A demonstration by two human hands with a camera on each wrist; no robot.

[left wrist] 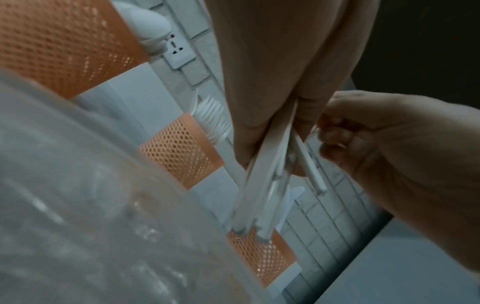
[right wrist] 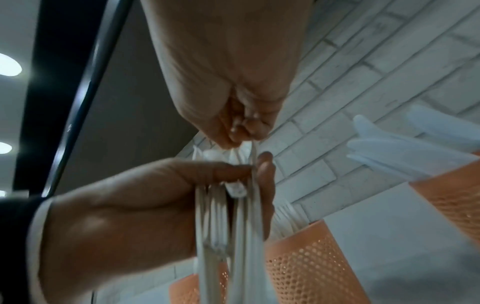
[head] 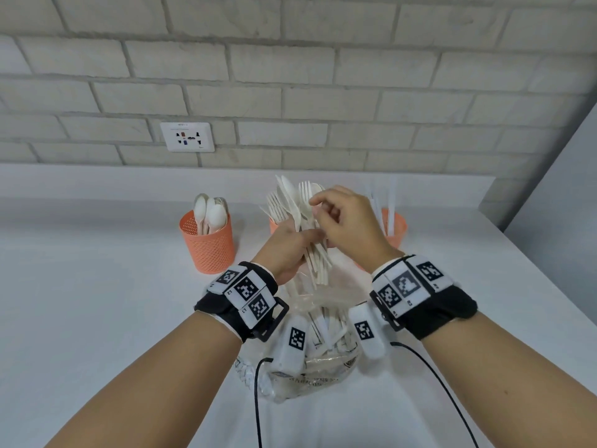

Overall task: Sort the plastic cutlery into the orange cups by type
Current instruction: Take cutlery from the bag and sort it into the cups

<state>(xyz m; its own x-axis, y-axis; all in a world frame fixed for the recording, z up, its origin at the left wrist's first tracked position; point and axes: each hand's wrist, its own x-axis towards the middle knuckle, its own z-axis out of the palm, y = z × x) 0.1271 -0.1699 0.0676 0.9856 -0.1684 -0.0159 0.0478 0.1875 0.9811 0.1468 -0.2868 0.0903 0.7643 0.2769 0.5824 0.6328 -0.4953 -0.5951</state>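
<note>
- A clear bag (head: 323, 360) of cutlery lies nearest on the white surface (head: 97, 302), half hidden by the wrists.
- Above it, the left hand (head: 287, 250) grips a mixed cutlery bundle (head: 302, 218); the right hand (head: 349, 221) pinches one piece.
- Only the head view shows the spoon cup (head: 208, 244) upright; the two farther cups are partly blocked.

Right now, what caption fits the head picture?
Left hand grips a cutlery bunch while right hand picks one piece, orange cups behind.

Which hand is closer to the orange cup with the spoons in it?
Left. The left hand grips the cutlery bundle just right of the spoon cup; the right hand is farther right.
</note>
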